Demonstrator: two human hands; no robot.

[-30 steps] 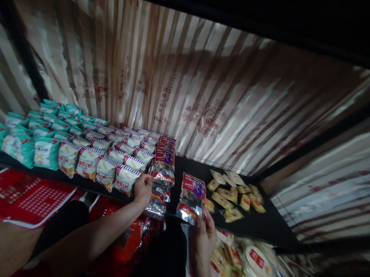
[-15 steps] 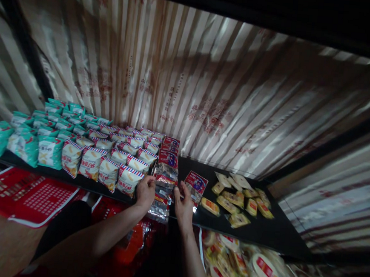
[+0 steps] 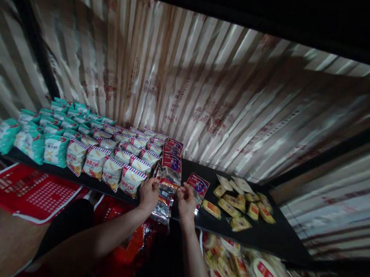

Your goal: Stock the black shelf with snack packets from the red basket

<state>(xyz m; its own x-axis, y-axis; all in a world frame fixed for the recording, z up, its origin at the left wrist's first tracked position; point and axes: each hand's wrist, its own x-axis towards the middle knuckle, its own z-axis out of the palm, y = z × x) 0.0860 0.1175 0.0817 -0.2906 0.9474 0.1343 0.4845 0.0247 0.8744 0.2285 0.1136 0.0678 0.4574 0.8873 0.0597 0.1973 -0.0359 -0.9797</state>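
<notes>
Between my hands is a red and silver snack packet (image 3: 170,172), standing tilted at the front of a row of like red packets (image 3: 174,145). My left hand (image 3: 149,195) pinches its lower left corner, close beside the white snack bags. My right hand (image 3: 186,203) has thumb and fingers together at its lower right corner. Below it a silver packet (image 3: 162,207) hangs over the shelf's front edge. Another red packet (image 3: 198,185) lies flat just right of my right hand.
White striped bags (image 3: 133,179) and teal bags (image 3: 55,150) stand in rows on the black shelf (image 3: 288,234). Small yellow packs (image 3: 239,224) lie scattered to the right. Below are a red basket (image 3: 36,193) and a bag of yellow-packed goods (image 3: 226,265). A striped curtain (image 3: 189,83) hangs behind.
The view has shifted slightly, moving the shelf goods a little right in the picture. Both hands stay at the lower corners of the front red packet.
</notes>
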